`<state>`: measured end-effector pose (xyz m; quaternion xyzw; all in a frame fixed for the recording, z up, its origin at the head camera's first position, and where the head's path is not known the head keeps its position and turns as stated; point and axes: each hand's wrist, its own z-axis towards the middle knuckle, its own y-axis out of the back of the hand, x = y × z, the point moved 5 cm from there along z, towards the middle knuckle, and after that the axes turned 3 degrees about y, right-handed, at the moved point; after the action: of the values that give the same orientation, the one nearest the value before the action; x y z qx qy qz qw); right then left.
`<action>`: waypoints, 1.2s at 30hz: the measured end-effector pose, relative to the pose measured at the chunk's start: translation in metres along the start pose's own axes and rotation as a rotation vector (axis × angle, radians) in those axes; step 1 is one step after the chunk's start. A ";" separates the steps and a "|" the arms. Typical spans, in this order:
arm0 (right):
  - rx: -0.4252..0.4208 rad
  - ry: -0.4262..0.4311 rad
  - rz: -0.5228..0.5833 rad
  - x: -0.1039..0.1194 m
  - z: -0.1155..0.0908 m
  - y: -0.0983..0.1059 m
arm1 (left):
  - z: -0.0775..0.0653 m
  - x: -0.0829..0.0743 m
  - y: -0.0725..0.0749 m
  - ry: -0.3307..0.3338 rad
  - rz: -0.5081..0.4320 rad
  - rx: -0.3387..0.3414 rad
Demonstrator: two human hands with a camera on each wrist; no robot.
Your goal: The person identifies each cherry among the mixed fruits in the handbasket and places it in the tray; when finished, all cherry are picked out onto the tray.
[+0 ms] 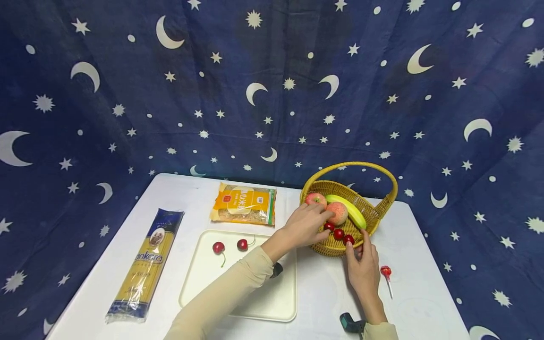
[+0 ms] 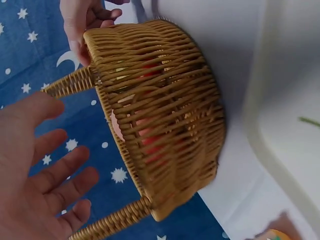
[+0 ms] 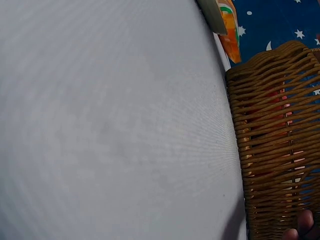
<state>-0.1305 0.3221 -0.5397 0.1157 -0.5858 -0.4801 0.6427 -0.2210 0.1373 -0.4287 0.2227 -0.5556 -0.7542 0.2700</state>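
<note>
A wicker basket (image 1: 333, 248) with a tall arched handle stands at the table's right rear. Inside lie an apple (image 1: 316, 200), a rounder pinkish fruit (image 1: 337, 215), a banana (image 1: 349, 210) and three cherries (image 1: 338, 234). My left hand (image 1: 307, 224) reaches over the basket's near left rim, above the fruit. In the left wrist view its fingers (image 2: 65, 167) are spread loosely, with nothing held. At the basket's right front, my right hand (image 1: 363, 267) grips the rim; its fingertips (image 3: 304, 220) show against the woven wall in the right wrist view.
A cream tray (image 1: 267, 302) holds two cherries (image 1: 218, 248) with stems. Behind it lies an orange food packet (image 1: 244, 204). A spaghetti pack (image 1: 146, 264) lies at the left, and a red lollipop (image 1: 386, 272) right of my right hand. A star-patterned cloth (image 1: 272, 94) hangs behind the table.
</note>
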 end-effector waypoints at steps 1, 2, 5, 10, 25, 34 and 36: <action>0.004 -0.003 0.001 0.000 0.000 0.000 | 0.004 -0.002 0.000 -0.005 0.002 0.008; 0.007 -0.006 0.001 0.001 -0.001 0.000 | 0.008 -0.003 -0.001 -0.008 0.001 0.015; 0.014 -0.008 0.002 0.002 -0.002 0.000 | 0.018 -0.004 -0.002 -0.015 -0.005 0.043; 0.006 0.001 -0.007 0.001 -0.002 0.001 | 0.036 -0.007 -0.005 -0.021 0.018 0.124; 0.015 0.000 -0.015 0.003 -0.003 -0.001 | 0.068 -0.008 -0.041 -0.052 0.063 0.529; 0.027 -0.012 -0.020 0.002 -0.001 0.000 | 0.073 -0.017 -0.045 -0.034 0.138 0.557; 0.026 -0.016 -0.019 0.001 -0.001 0.000 | 0.073 -0.018 -0.047 -0.029 0.155 0.568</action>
<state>-0.1299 0.3210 -0.5393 0.1258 -0.5959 -0.4796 0.6317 -0.2611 0.2128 -0.4521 0.2354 -0.7636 -0.5489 0.2456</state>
